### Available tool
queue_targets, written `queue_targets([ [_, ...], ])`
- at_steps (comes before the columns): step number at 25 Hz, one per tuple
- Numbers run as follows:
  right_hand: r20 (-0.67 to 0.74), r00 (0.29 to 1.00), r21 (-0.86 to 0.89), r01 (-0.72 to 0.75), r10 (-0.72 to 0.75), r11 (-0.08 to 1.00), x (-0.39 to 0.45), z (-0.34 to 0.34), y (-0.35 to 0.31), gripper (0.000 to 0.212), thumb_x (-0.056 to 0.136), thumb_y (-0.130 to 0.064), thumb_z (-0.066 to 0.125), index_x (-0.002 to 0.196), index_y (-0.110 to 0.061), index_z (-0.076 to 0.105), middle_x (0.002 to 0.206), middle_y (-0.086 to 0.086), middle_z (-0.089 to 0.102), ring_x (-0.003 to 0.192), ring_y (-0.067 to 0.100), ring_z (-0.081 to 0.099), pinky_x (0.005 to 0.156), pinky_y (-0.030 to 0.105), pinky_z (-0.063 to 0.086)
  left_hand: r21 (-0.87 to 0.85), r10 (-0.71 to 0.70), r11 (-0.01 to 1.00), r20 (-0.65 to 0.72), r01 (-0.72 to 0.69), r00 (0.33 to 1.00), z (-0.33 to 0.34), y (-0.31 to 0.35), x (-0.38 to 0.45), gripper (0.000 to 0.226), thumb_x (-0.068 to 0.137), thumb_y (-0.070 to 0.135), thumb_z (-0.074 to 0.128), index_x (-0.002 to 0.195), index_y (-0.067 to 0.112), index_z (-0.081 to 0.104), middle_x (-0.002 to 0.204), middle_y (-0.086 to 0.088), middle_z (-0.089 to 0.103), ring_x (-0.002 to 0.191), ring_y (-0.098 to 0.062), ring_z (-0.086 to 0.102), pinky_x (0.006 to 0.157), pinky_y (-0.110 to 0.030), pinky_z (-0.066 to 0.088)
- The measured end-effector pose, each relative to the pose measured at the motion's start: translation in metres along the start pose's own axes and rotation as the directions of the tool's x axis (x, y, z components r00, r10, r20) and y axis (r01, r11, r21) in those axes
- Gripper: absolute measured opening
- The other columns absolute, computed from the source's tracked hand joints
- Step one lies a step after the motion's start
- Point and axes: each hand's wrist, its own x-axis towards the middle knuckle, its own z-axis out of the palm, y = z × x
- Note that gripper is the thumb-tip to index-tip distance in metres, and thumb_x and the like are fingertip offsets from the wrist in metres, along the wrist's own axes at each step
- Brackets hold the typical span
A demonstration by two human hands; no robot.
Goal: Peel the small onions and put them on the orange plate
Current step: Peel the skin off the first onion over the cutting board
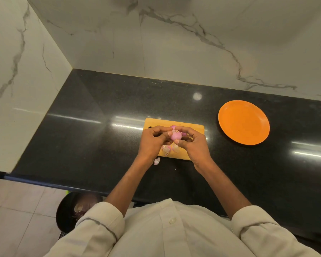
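A small pink onion [175, 135] is held above a yellow cutting board [195, 127] by both hands. My left hand [152, 141] grips it from the left, my right hand [195, 145] from the right, fingertips on its skin. Another onion [173, 127] peeks out just behind the fingers; others may be hidden by the hands. Loose peels [166, 149] lie on the board under my hands. The orange plate [244, 122] sits to the right of the board with nothing on it.
A piece of peel [157, 161] lies on the black counter [100, 138] just off the board's front edge. Marble walls close the back and left. A dark bin [70, 212] with scraps stands on the floor below the counter edge.
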Motion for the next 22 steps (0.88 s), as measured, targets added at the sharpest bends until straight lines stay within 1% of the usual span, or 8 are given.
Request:
queue_targets([
  [3, 0.024, 1.000, 0.030, 0.011, -0.012, 0.999, 0.0010, -0.0021, 0.0011, 0.045, 0.088, 0.007, 0.077, 0.125, -0.018, 0.076, 0.122, -0.005, 0.075, 0.102, -0.004, 0.070, 0.078, 0.015, 0.057, -0.074, -0.012, 0.997, -0.013, 0.010, 1.000, -0.0034, 0.0036, -0.0004, 0.011, 0.098, 0.006, 0.075, 0.107, 0.002, 0.080, 0.095, -0.017, 0.081, 0.078, -0.025, 0.076, 0.076, -0.032, 0.066],
  [7, 0.062, 0.998, 0.081, 0.007, -0.013, 0.997, 0.0039, -0.0043, 0.0056, 0.043, 0.090, 0.004, 0.076, 0.126, -0.019, 0.075, 0.125, -0.002, 0.075, 0.118, 0.014, 0.069, 0.091, 0.029, 0.061, -0.084, -0.024, 0.996, -0.058, 0.019, 0.998, -0.0015, 0.0057, -0.0011, 0.008, 0.100, 0.005, 0.073, 0.103, -0.001, 0.076, 0.092, -0.023, 0.079, 0.076, -0.026, 0.077, 0.074, -0.031, 0.066],
  [9, 0.106, 0.994, 0.200, -0.037, 0.016, 0.979, 0.0050, -0.0060, 0.0074, 0.042, 0.093, 0.006, 0.070, 0.129, -0.016, 0.072, 0.130, 0.006, 0.073, 0.125, 0.023, 0.069, 0.101, 0.040, 0.060, -0.108, -0.044, 0.994, -0.077, 0.035, 0.996, -0.0010, 0.0056, -0.0008, 0.011, 0.100, 0.005, 0.073, 0.105, -0.004, 0.074, 0.093, -0.025, 0.078, 0.077, -0.027, 0.077, 0.075, -0.031, 0.066],
  [11, 0.170, 0.982, 0.399, -0.148, 0.086, 0.905, 0.0043, -0.0072, 0.0043, 0.042, 0.097, 0.012, 0.062, 0.135, -0.007, 0.067, 0.135, 0.014, 0.070, 0.126, 0.029, 0.069, 0.106, 0.042, 0.058, -0.123, -0.049, 0.992, -0.065, 0.040, 0.997, -0.0016, 0.0053, -0.0005, 0.012, 0.100, 0.006, 0.073, 0.106, -0.004, 0.073, 0.094, -0.023, 0.079, 0.079, -0.027, 0.078, 0.076, -0.032, 0.065],
  [13, 0.220, 0.965, 0.520, -0.241, 0.144, 0.820, 0.0038, -0.0081, 0.0018, 0.043, 0.098, 0.012, 0.060, 0.138, -0.001, 0.062, 0.140, 0.020, 0.067, 0.124, 0.030, 0.070, 0.104, 0.039, 0.058, -0.105, -0.031, 0.994, -0.045, 0.026, 0.999, -0.0014, 0.0054, -0.0014, 0.010, 0.100, 0.007, 0.073, 0.106, -0.002, 0.074, 0.092, -0.017, 0.078, 0.079, -0.026, 0.077, 0.077, -0.033, 0.065],
  [16, 0.223, 0.962, 0.578, -0.260, 0.158, 0.773, 0.0041, -0.0070, 0.0030, 0.040, 0.098, 0.010, 0.061, 0.137, 0.001, 0.064, 0.149, 0.025, 0.056, 0.121, 0.031, 0.071, 0.096, 0.034, 0.063, -0.037, -0.020, 0.999, -0.037, 0.018, 0.999, -0.0006, 0.0028, -0.0013, 0.010, 0.102, 0.008, 0.071, 0.108, 0.002, 0.073, 0.092, -0.010, 0.077, 0.078, -0.024, 0.074, 0.074, -0.038, 0.064],
  [20, 0.187, 0.965, 0.519, -0.256, 0.184, 0.815, 0.0046, -0.0060, 0.0035, 0.037, 0.102, 0.004, 0.060, 0.137, -0.006, 0.066, 0.144, 0.019, 0.062, 0.118, 0.029, 0.069, 0.083, 0.032, 0.063, -0.019, -0.008, 1.000, 0.011, 0.008, 1.000, -0.0005, 0.0063, -0.0054, 0.021, 0.102, 0.023, 0.074, 0.118, 0.010, 0.074, 0.108, -0.007, 0.078, 0.079, -0.020, 0.074, 0.072, -0.035, 0.063],
  [22, 0.183, 0.966, 0.487, -0.252, 0.185, 0.836, 0.0034, -0.0054, 0.0029, 0.037, 0.102, 0.000, 0.062, 0.137, -0.008, 0.066, 0.131, 0.012, 0.072, 0.113, 0.025, 0.070, 0.081, 0.031, 0.060, 0.101, 0.039, 0.994, 0.029, -0.042, 0.999, 0.0006, 0.0081, -0.0081, 0.026, 0.094, 0.025, 0.083, 0.118, 0.016, 0.075, 0.107, -0.001, 0.078, 0.077, -0.021, 0.075, 0.071, -0.034, 0.064],
])
